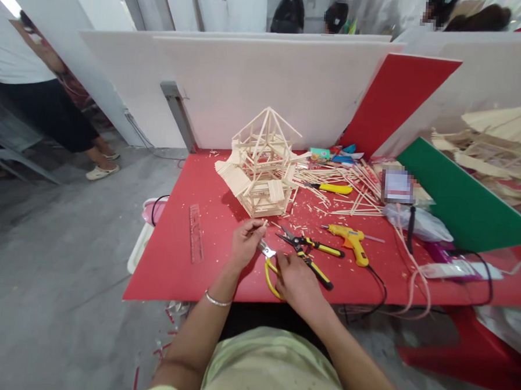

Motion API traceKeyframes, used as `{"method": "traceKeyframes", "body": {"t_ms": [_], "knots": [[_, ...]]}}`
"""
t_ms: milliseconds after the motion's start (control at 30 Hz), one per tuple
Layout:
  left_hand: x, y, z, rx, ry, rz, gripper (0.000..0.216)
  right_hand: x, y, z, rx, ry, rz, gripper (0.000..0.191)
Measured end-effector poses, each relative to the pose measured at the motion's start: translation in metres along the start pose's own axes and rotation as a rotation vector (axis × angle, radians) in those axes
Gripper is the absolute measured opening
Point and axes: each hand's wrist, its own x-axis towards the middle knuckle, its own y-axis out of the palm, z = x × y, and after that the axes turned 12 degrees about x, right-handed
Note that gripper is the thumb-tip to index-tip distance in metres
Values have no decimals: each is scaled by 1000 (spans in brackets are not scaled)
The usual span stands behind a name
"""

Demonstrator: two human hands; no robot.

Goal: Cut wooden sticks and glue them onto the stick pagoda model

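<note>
One red surface (173, 272) carries a stick house (262, 166). In front of it: right hand (297, 281), grip wrapped around yellow scissors (269, 264); left hand (244, 241), grip pinching a short stick (264, 223) just above the blades.

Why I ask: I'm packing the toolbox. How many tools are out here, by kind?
Scissors: 1, in the right hand
Snips: 1
Glue gun: 1
Knife: 1
Ruler: 1
Total: 5
Not counted: the stick pinched in the left hand.
</note>
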Motion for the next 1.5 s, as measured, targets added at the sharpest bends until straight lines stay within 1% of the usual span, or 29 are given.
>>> {"method": "traceKeyframes", "body": {"t_ms": [67, 167, 267, 367, 467, 567, 667, 767, 867, 967, 1133, 1267, 1333, 1400, 1500], "knots": [[1, -1, 1, -59, -15, -1, 26, 1, -4, -3, -29, 16, 14, 63], [2, -1, 1, -109, -34, 10, 28, -3, -11, -5, -52, 14, 7, 64], [1, 1, -2, -105, -56, 18, 29, -7, -12, -6, -73, 23, -12, 60], [0, 1, -8, -74, -58, 7, 27, -10, -7, -12, -42, 48, -55, 51], [0, -1, -12, -14, -13, -50, 23, -13, -1, -24, 64, 73, -128, 48], [1, -4, -12, 48, 0, -99, 21, -13, -4, -35, 252, 59, -226, 53], [0, -4, -12, 104, 8, -62, 23, -10, -17, -37, 413, -11, -312, 62], [-2, -1, -14, 166, 85, 0, 22, -5, -32, -33, 414, -62, -358, 65], [-3, 1, -16, 183, 166, 34, 19, -1, -43, -27, 353, -52, -308, 58], [-2, 0, -15, 192, 207, 72, 17, 2, -46, -25, 294, -37, -246, 54], [0, -2, -13, 266, 221, 86, 19, 3, -45, -24, 270, -58, -247, 53], [0, -3, -13, 262, 242, 84, 17, 4, -43, -24, 277, -65, -250, 53], [-1, -2, -13, 254, 218, 92, 17, 4, -42, -25, 311, -64, -252, 54], [-3, -1, -12, 227, 150, 86, 19, 4, -39, -28, 385, -67, -241, 56], [-2, 0, -12, 81, 16, 12, 24, 3, -36, -33, 524, -54, -220, 56]]}}
